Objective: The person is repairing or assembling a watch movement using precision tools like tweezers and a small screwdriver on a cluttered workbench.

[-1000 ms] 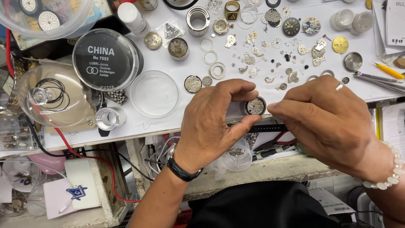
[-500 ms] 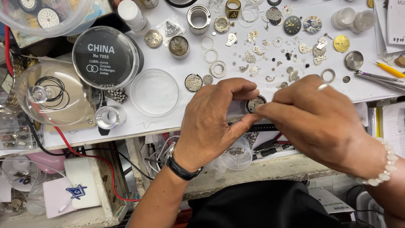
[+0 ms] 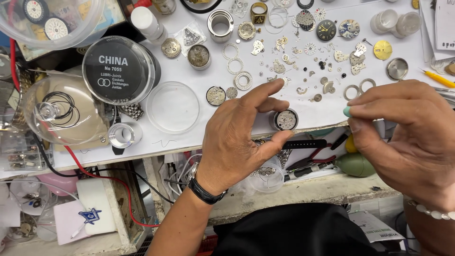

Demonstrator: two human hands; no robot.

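Since the earlier frame, the right hand [image 3: 403, 137] has drawn away to the right, leaving a clear gap where both hands had been closed together over the watch [image 3: 286, 119].

Left hand [image 3: 239, 137]: half open, thumb and fingers spread. It steadies the watch, with the thumb tip pressing the strap beside the case and the forefinger stretched out above it.

Watch: it lies at the front edge of the white work surface [image 3: 189, 71], case back open, with the round movement facing up toward the camera. Its black strap [image 3: 305, 143] runs roughly left to right, extending rightward from the case along the bench edge; this is the long axis.

Right hand: loosely curled, fingertips drawn together near a small pale green piece [image 3: 347, 112]. Whether the fingers pinch that piece cannot be determined.

Surroundings: small gears, rings and dials [image 3: 327, 29] are scattered across the surface behind the watch. A clear shallow dish [image 3: 173, 106] sits left of the left hand, and a round black-lidded tin [image 3: 118, 70] lies further left. A green blower bulb [image 3: 355, 164] rests below the bench edge.
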